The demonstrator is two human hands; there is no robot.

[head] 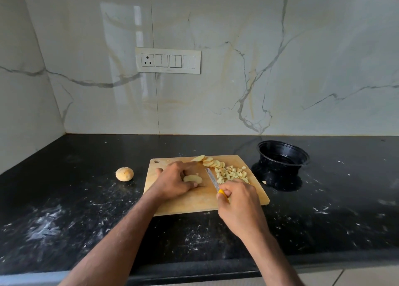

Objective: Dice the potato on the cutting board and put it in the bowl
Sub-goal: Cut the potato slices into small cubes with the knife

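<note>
We see a black bowl [283, 156] standing on the dark speckled surface [64, 210] just beside the far right corner of the wooden cutting board [194, 201]; nothing pale shows inside it, only its dark, shiny inner wall. One small potato bit [263, 182] lies on the surface between board and bowl. On the board a heap of diced potato [232, 174] sits toward the right side, and a fanned row of round slices [210, 162] runs along the far edge, slanting from the far middle down toward the heap. Our left hand [177, 181] lies on the middle of the board with its fingers curled over a small stack of slices [192, 178], pinning it down; the stack's long axis runs roughly left to right. Our right hand [237, 201] is wrapped around the yellow handle of a knife [212, 180], whose blade points away from us and a little to the left, lying between the held stack and the heap; whether the blade touches the board we cannot tell. The near half of the board is bare wood, and its near edge is set back from the front edge of the surface. A whole round potato [124, 174] rests on the surface to the left of the board, apart from it. Behind, a marble wall carries a switch panel [168, 60].
</note>
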